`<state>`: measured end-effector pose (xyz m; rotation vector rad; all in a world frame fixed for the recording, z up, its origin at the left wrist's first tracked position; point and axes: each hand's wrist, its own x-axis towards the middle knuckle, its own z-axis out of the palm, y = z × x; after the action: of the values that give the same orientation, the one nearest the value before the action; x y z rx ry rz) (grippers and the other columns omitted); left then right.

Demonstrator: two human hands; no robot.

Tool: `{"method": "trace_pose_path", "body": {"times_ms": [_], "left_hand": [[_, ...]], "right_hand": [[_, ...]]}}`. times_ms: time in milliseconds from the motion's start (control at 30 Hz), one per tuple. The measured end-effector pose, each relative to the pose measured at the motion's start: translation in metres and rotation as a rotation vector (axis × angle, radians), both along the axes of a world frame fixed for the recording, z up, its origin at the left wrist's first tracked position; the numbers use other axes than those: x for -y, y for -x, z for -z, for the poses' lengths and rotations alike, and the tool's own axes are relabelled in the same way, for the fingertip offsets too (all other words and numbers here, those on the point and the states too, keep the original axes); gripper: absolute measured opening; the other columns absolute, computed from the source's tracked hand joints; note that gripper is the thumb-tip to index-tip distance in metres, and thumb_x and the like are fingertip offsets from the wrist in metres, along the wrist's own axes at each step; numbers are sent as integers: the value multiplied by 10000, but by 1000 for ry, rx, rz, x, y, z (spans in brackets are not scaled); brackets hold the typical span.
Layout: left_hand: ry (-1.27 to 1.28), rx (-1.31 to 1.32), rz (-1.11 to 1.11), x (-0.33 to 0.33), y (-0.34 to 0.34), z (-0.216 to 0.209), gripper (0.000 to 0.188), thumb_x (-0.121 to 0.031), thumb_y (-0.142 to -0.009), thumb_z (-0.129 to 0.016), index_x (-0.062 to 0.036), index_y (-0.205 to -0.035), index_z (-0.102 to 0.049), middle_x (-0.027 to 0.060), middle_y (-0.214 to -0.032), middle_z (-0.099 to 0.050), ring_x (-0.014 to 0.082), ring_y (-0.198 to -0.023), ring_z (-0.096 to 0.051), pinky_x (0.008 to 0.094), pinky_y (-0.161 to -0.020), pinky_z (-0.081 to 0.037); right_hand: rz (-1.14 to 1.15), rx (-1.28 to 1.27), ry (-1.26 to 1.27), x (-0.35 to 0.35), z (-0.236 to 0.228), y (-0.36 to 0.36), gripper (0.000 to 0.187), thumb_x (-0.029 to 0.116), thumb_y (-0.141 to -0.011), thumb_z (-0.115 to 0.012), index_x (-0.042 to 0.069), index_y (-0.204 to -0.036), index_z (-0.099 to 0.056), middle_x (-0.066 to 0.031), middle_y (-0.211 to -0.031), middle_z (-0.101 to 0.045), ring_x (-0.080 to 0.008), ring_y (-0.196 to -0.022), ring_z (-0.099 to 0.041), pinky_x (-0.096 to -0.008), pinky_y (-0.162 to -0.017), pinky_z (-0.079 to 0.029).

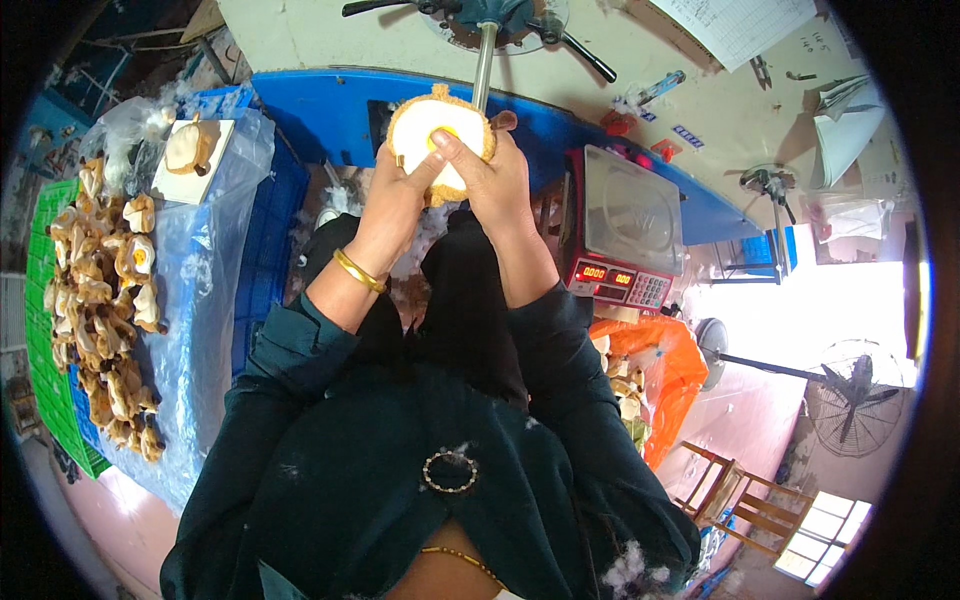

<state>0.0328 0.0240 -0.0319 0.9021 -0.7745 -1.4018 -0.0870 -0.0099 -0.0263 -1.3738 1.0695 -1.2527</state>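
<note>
A round plush toy (pixel 413 128) with a white face, a yellow yolk-like middle and a fuzzy brown rim is held up between my hands. My left hand (pixel 401 190) grips its lower left side. My right hand (pixel 500 180) holds the right side, thumb pressed on the white face near the yellow middle. A metal tube (pixel 486 68) comes down from the machine on the table and meets the toy's upper right edge. Whether the tube enters the toy is hidden. Most of my fingers lie behind the toy, out of sight.
Many similar plush pieces (pixel 105 290) lie heaped on the left, beside a clear plastic sheet (pixel 190 330) over crates. A red scale (pixel 625 230) stands close on my right. Below it is an orange bag (pixel 680 375) of plush pieces. Papers (pixel 735 25) lie on the table.
</note>
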Motion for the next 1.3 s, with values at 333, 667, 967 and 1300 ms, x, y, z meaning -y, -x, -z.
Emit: {"method": "trace_pose_path", "body": {"times_ms": [333, 667, 967, 1300], "left_hand": [[-18, -33, 203, -31, -3, 13, 546, -132, -908, -661, -33, -1375, -394, 81, -1242, -553, 148, -1124, -558, 301, -920, -497], [-214, 120, 336, -49, -58, 75, 319, -273, -991, -552, -37, -1205, -568, 71, -1105, -644, 135, -989, -615, 285, -838, -507], [-393, 143, 315, -64, -50, 90, 226, -222, -982, -569, -47, -1120, -610, 56, -995, -675, 126, -889, -637, 271, -776, -514], [-378, 178, 336, -64, -42, 86, 203, -213, -973, -582, -49, -1087, -618, 55, -981, -677, 125, -885, -636, 263, -771, -506]], "right_hand": [[-1, -97, 3, -24, 16, 30, 545, 320, -720, -855, -77, -995, -604, -125, -892, -672, -136, -792, -622, -299, -681, -514], [643, -725, -460, -22, 93, 325, 673, 560, -712, -768, -69, -942, -701, -171, -783, -711, -261, -756, -701, -375, -729, -538], [1104, -654, -451, -92, 132, 336, 831, 665, -747, -667, -107, -1055, -650, -281, -1076, -652, -370, -1028, -627, -420, -922, -460], [876, -1123, -632, -30, 97, 306, 998, 831, -727, -493, -68, -1127, -659, -282, -1158, -630, -437, -1133, -569, -455, -1035, -381]]}}
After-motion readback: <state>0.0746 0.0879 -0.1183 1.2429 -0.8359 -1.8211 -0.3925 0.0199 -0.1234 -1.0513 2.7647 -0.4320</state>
